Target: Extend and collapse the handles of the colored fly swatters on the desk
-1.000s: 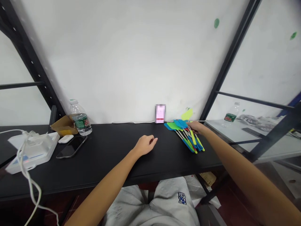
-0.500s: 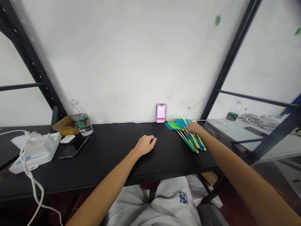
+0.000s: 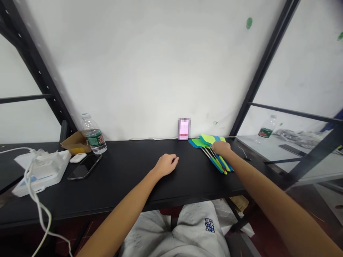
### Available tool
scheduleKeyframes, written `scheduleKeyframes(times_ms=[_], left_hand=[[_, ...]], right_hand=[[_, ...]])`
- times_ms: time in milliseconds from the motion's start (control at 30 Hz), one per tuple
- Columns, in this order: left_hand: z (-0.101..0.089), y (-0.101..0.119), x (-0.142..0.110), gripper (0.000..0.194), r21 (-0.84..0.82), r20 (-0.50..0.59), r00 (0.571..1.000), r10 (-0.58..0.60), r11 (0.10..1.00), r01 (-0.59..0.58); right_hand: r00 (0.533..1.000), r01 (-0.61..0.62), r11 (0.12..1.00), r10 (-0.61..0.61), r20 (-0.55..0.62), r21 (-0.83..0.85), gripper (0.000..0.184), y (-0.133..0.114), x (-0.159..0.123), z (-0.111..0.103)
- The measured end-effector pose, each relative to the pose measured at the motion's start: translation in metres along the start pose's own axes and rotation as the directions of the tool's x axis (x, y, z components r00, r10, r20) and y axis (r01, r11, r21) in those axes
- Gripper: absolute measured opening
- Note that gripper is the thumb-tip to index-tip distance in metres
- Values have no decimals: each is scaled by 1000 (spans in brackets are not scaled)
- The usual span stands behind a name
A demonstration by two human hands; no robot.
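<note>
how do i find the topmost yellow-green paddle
On the black table, right of the lit screen, paddles lie heaped by the right hand. The yellow-green paddle has its head toward the wall, atop a blue one, uncovered by its neighbours.

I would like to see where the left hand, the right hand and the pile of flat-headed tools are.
Left hand (image 3: 164, 165): head view, on the back of the hand.
Right hand (image 3: 222, 148): head view, on the back of the hand.
Pile of flat-headed tools (image 3: 217, 163): head view, among the handles.
</note>
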State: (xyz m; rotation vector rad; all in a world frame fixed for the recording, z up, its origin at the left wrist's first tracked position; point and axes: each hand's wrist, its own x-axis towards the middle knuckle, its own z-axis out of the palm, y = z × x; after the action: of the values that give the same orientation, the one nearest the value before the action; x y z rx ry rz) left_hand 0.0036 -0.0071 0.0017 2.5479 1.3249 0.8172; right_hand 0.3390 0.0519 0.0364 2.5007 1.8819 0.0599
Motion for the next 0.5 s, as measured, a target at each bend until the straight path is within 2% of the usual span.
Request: scheduleKeyframes(times_ms=[100, 267, 400, 500], left_hand=[[1, -1, 0, 38, 8, 1, 1000, 12, 1000, -12], [2, -2, 1, 38, 21, 7, 1000, 15, 1000, -15], [1, -1, 1, 38, 23, 16, 1000, 5, 1000, -6], [0, -1, 1, 38, 25, 20, 1000, 0, 1000, 0]], right_hand=[[999, 37, 994, -40, -30, -99, 39, -3, -3, -1], [980, 128, 982, -147, -132, -138, 38, -21, -21, -8], [969, 215, 966, -229, -94, -142, 39, -41, -38, -3], [977, 189, 973, -199, -70, -130, 36, -50, -46, 3]])
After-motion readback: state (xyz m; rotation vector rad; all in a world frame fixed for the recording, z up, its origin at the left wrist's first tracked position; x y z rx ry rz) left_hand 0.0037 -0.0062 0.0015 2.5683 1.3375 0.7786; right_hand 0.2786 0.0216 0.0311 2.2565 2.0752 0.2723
